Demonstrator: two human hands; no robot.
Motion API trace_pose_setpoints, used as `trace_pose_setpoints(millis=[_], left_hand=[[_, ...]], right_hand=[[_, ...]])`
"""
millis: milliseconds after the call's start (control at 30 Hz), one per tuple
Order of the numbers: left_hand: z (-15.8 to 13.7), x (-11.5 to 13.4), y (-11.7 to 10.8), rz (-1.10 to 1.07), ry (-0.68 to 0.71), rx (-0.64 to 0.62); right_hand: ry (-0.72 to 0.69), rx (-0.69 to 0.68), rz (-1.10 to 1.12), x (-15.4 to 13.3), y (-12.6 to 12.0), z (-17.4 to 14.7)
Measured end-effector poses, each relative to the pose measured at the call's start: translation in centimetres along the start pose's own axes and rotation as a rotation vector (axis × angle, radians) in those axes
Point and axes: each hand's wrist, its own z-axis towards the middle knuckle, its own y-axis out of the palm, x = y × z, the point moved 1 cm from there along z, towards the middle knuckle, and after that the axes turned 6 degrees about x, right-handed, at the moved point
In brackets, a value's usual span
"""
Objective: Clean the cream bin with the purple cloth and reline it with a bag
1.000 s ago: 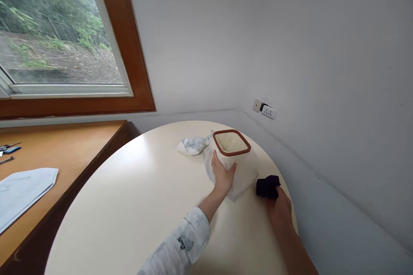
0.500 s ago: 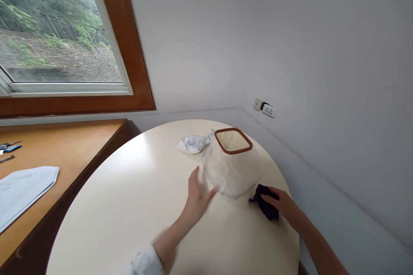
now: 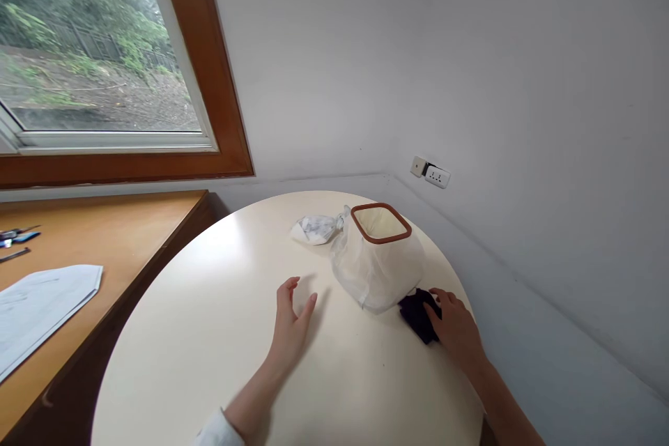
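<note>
My left hand (image 3: 290,317) hovers over the table with thumb and fingers apart, holding nothing. My right hand (image 3: 456,324) has its thumb and fingers on a crumpled dark cloth-like bundle (image 3: 418,317) lying on the table; I cannot tell exactly what it is. Just beyond the bundle stands a small bin with a brown square rim (image 3: 384,240), its wall covered by a translucent white plastic bag (image 3: 373,279) that spreads out around it. Behind it to the left lies a knotted white plastic bag (image 3: 316,230) with something inside.
Everything stands on a round cream table (image 3: 209,334) close to the walls. On the left is a wooden desk (image 3: 146,223) with papers (image 3: 47,306) and small tools (image 3: 18,237). A power socket (image 3: 437,176) sits on the right wall.
My left hand has drawn back leftward, away from the bagged bin. My right hand and the dark bundle have shifted slightly, the bundle now closer against the bin's bag.
</note>
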Motion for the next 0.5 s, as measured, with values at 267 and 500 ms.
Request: trace_pose_setpoints(millis=[267, 500], left_hand=[[-0.5, 0.2, -0.2, 0.065, 0.001, -0.006], [0.3, 0.8, -3.0, 0.218, 0.144, -0.044]], right_hand=[[-0.254, 0.041, 0.062, -1.0, -0.5, -2.0], [-0.253, -0.102, 0.02, -2.1, -0.4, -2.4]])
